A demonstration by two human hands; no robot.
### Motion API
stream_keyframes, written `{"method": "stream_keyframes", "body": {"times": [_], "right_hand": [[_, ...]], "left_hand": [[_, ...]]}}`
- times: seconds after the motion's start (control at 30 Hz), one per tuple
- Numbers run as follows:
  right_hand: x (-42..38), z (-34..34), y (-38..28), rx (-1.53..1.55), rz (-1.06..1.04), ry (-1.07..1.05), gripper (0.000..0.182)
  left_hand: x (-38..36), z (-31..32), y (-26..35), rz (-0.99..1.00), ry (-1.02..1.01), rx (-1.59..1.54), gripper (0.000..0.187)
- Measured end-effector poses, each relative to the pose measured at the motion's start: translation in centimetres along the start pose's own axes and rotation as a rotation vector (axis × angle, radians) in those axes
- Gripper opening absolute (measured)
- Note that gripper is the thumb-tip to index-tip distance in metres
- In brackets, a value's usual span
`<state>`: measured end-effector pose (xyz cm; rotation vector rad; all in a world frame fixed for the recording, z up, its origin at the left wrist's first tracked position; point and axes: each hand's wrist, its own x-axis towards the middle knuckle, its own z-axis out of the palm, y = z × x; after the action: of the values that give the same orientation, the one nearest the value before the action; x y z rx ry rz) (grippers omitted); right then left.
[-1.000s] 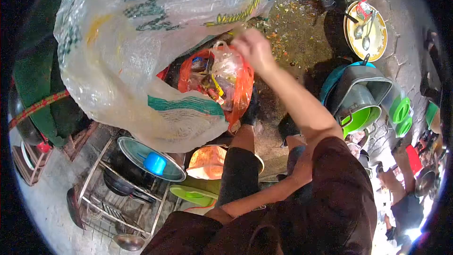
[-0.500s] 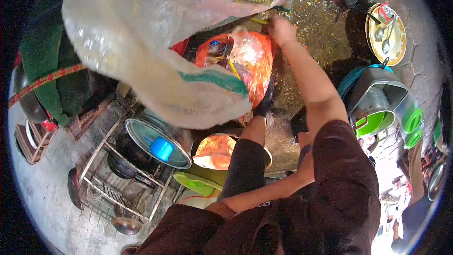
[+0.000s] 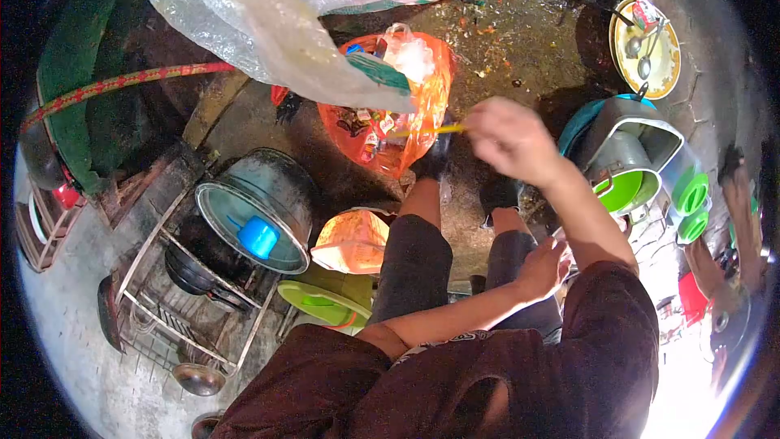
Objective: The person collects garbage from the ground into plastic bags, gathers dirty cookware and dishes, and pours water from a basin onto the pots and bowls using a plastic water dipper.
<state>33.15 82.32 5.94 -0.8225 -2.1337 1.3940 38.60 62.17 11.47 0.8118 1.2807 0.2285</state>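
Observation:
My right hand (image 3: 512, 140), slightly blurred, is closed around one end of a thin yellow stick (image 3: 443, 128). The stick points left across the edge of an orange plastic bag (image 3: 435, 85). Small wrappers (image 3: 375, 132) and a crumpled clear plastic piece (image 3: 406, 53) lie in the bag. A large white woven sack (image 3: 284, 20) with green markings partly covers the bag from above. My left arm crosses my body, and my left hand (image 3: 543, 270) is by my right thigh with its fingers apart and holding nothing.
On the left, a large metal pot (image 3: 256, 171) has a blue cup (image 3: 258, 236) on it, beside a wire rack (image 3: 154, 301). Plates with spoons (image 3: 646, 53) and metal pans (image 3: 650, 134) stand at right. The wet floor (image 3: 520, 41) has scattered scraps.
My right hand has come down and nearer from beside the sack, with the yellow stick. My left hand has emerged by the right thigh. The sack appears higher, showing more of the orange bag.

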Motion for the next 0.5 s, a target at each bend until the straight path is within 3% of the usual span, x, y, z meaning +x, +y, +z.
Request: {"method": "stream_keyframes", "body": {"times": [0.07,0.17,0.23,0.33,0.43,0.5], "right_hand": [[-0.1,3.9,0.6,0.029,-0.100,-0.104,0.013],[0.2,9.7,2.1,0.014,-0.249,-0.193,0.010],[-0.1,15.4,4.7,0.051,-0.391,-0.062,0.012],[-0.2,18.2,5.2,-0.163,-0.362,-0.213,0.012],[0.1,17.3,5.4,-0.192,-0.413,-0.125,0.011],[0.6,13.7,5.2,0.013,-0.150,-0.023,0.010]], "left_hand": [[-0.3,0.7,-0.4,-0.002,-0.060,0.131,0.034],[0.2,3.3,-3.6,0.118,-0.039,0.029,0.026],[-0.7,3.1,-3.4,0.052,0.001,-0.056,0.032],[-0.8,3.7,-4.9,0.130,-0.128,-0.580,0.043],[-1.0,4.9,-6.9,0.050,-0.206,-0.639,0.042],[-1.1,5.3,-7.7,-0.039,-0.263,-0.699,0.043]]}}
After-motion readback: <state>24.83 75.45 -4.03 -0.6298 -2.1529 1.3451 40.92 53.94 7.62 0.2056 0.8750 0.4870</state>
